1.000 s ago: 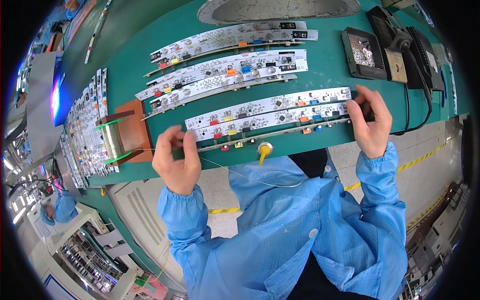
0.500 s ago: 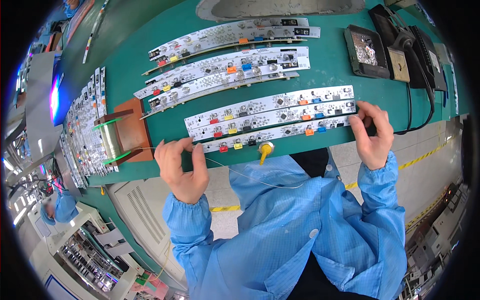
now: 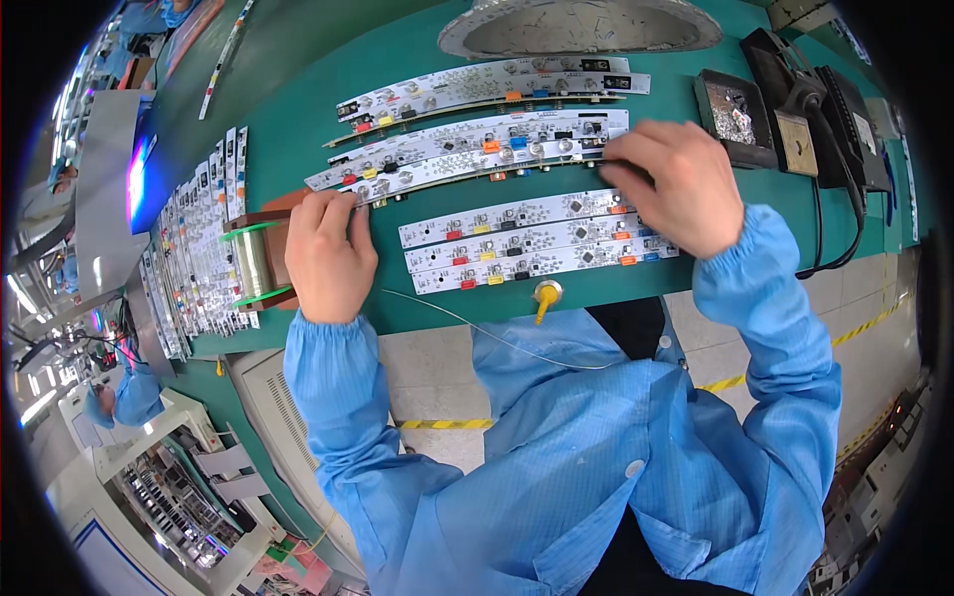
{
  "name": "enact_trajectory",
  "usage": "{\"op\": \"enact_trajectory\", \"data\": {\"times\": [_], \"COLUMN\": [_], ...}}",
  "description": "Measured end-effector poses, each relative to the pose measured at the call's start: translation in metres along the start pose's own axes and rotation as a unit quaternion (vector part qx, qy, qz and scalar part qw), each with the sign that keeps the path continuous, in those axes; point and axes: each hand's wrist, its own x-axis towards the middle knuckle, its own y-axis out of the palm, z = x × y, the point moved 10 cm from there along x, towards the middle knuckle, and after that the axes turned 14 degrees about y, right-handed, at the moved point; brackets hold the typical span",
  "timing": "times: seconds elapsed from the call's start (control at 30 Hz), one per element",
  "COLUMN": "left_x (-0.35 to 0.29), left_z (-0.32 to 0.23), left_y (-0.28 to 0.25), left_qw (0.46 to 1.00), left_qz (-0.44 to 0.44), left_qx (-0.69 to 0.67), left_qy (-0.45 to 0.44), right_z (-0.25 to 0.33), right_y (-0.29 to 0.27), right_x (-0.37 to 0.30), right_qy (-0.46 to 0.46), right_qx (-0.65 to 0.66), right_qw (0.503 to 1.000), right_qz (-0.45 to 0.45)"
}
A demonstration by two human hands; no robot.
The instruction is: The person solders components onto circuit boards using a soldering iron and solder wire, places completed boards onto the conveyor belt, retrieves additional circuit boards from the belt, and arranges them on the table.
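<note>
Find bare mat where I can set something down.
Roomiest: green mat between left board stack and rear boards. Narrow: gap between rear boards and three front boards, left hand and right hand near its ends. Crowded: left, spool close to board stack; right, tray beside black stand.

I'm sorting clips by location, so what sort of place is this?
Probably an electronics assembly workshop: long white circuit boards with small coloured connectors lie on a green workbench, near a green-flanged spool of silvery wire.
</note>
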Motion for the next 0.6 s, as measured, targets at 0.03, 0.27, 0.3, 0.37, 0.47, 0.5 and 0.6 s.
{"op": "enact_trajectory", "data": {"times": [0.03,0.27,0.3,0.37,0.47,0.5,0.6], "left_x": [0.003,0.008,0.007,0.005,0.000,-0.003,-0.012], "left_z": [-0.001,-0.015,-0.015,-0.013,-0.007,-0.007,0.010], "left_y": [-0.001,-0.017,-0.016,-0.008,-0.009,-0.008,-0.006], "left_qw": [1.000,0.993,0.993,0.992,0.993,0.993,0.999], "left_qz": [-0.014,-0.052,-0.049,-0.024,-0.041,-0.039,-0.026], "left_qx": [-0.007,-0.058,-0.058,-0.096,-0.096,-0.094,-0.044], "left_qy": [0.018,0.092,0.094,0.077,0.064,0.066,-0.003], "right_z": [-0.001,-0.041,-0.044,-0.038,-0.024,-0.015,-0.009], "right_y": [0.000,0.018,0.021,0.018,0.015,0.011,0.018], "right_x": [0.007,0.003,0.000,-0.002,-0.001,-0.001,0.003], "right_qy": [0.001,0.188,0.201,0.168,0.093,0.042,0.022], "right_qx": [-0.002,0.238,0.230,0.232,0.197,0.155,0.109], "right_qw": [1.000,0.943,0.940,0.949,0.972,0.985,0.992], "right_qz": [-0.018,0.138,0.150,0.135,0.088,0.059,0.064]}}
